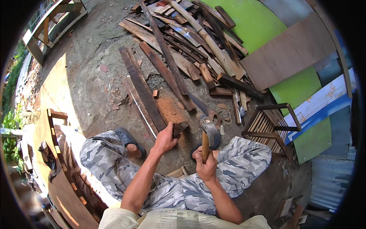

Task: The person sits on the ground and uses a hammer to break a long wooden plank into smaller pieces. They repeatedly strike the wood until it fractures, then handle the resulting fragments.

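My left hand (166,140) is closed round a short dark wooden block (180,128), just past the near end of a long dark plank (142,93) on the ground. My fingers partly cover the block. In my right hand (207,167) is a hammer (205,147), gripped by its wooden handle, with the metal head up and away from me. The head is apart from the block, to its right. Behind the hammer a handsaw (209,113) lies on the ground, partly hidden by the hammer head. Orange sawdust (170,110) covers the ground beside the plank.
A pile of boards and poles (198,42) spreads across the far ground. To the right stands a slatted wooden frame (267,126), before leaning green and brown panels (293,53). A wooden bench (51,30) stands far left; a long wooden board (65,183) runs along the near left.
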The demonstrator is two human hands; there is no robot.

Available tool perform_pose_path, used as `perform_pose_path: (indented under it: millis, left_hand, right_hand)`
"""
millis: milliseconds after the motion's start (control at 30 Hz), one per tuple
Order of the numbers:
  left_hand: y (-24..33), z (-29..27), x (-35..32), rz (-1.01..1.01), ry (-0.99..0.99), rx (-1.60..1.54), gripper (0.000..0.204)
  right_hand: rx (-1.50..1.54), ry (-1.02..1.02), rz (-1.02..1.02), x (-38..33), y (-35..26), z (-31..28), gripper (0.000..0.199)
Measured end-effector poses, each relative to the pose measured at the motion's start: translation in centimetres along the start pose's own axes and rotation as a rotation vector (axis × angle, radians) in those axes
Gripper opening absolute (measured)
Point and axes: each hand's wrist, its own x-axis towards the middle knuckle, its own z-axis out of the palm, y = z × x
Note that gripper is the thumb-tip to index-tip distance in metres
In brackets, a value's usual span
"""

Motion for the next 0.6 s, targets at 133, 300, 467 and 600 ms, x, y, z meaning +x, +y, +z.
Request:
perform_pose_path:
  millis: [133, 300, 467, 600]
  left_hand:
    - [0.0, 0.3, 0.3, -0.018, -0.036, -0.006, 0.050]
    - [0.2, 0.6, 0.2, 0.049, -0.088, 0.073, 0.053]
    - [-0.5, 0.4, 0.2, 0.006, -0.057, 0.046, 0.055]
    - [-0.7, 0.5, 0.5, 0.019, -0.044, 0.027, 0.051]
  right_hand:
    - [-0.112, -0.243, 0.185, -1.1, 3.7, 1.2, 0.030]
    - [-0.159, -0.249, 0.073, -0.5, 2.9, 1.8, 0.029]
    - [0.047, -0.116, 0.046, 0.4, -0.8, 1.3, 0.028]
    - [-0.090, -0.212, 0.159, -0.8, 4.0, 1.7, 0.031]
